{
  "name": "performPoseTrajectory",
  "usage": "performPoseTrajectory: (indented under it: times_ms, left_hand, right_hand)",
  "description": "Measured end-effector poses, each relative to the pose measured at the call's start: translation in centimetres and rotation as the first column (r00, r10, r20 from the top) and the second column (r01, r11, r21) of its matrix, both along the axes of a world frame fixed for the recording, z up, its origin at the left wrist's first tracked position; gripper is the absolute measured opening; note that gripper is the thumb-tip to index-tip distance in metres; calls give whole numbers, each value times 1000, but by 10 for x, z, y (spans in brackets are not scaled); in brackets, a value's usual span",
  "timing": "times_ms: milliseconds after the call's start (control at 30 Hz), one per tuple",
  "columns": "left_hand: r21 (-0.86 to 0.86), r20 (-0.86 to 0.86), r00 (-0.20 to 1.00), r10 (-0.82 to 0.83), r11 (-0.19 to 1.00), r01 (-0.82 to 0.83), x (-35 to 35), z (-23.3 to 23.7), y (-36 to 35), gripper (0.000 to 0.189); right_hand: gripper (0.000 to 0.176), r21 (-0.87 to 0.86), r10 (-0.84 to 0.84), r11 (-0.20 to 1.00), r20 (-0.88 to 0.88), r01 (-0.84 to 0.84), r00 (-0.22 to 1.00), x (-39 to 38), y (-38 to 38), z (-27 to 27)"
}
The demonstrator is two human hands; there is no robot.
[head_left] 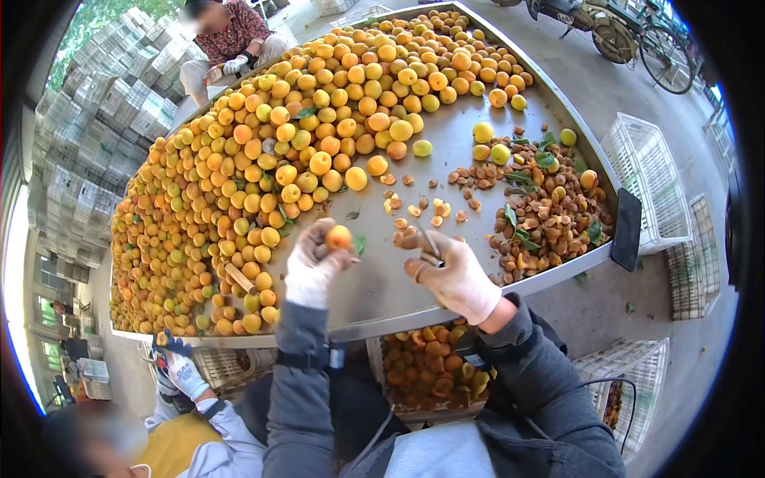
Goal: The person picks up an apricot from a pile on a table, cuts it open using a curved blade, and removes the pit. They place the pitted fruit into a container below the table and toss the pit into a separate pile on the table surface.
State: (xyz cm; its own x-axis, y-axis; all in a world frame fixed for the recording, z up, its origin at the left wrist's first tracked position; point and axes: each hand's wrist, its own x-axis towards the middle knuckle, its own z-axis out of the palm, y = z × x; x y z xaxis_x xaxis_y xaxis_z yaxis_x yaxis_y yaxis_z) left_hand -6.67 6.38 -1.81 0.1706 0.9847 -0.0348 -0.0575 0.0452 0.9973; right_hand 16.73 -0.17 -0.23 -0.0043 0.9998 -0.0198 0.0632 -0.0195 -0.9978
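In the head view, my gloved left hand (309, 267) is closed around an orange apricot (339, 237), held over the metal tabletop. My right hand (456, 275), also gloved with bare, stained fingertips, grips a thin metal tool (429, 244); its exact kind is partly hidden by the fingers. Between and beyond the hands lie several apricot pieces (414, 211). A big heap of whole apricots (319, 111) covers the left and far side of the table. Right of my right hand rests a pile of brown pits and scraps (534, 227) mixed with green leaves.
Below the table edge, a crate of split apricots (430, 362) stands before me. White plastic crates (649, 183) are at the right, near a dark flat device (627, 229) on the table's edge. Co-workers sit at lower left, one gloved hand (185, 374) showing, and across the table.
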Motion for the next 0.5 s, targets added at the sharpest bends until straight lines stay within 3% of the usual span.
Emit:
performPoseTrajectory:
  times_ms: [33,67,100,200,267,333,500]
  left_hand:
    - [3,9,1000,-1,1000,1,16,3,-14,42]
    - [-31,202,979,-27,999,34,31,6,-29,42]
    - [-59,388,921,-48,995,76,43,5,-39,43]
    - [-52,271,962,-41,997,57,59,-4,-50,43]
    - [-25,310,949,-61,997,72,62,-5,-50,46]
    - [-167,412,897,-158,955,245,62,1,-50,51]
    - [-138,538,839,-82,973,184,58,0,-46,56]
  right_hand:
    - [33,-67,33,997,1,-33,999,-4,-1,2]
    - [35,-136,64,989,0,-63,998,-8,-3,2]
    - [36,48,28,998,30,-29,999,-11,-3,-12]
    - [38,-46,30,999,129,-24,991,-5,-6,0]
    - [36,-21,12,1000,180,-8,984,-2,-6,-2]
    - [33,95,-4,995,227,-18,974,-2,-5,-6]
    - [25,-66,78,996,239,-64,968,-1,-11,18]
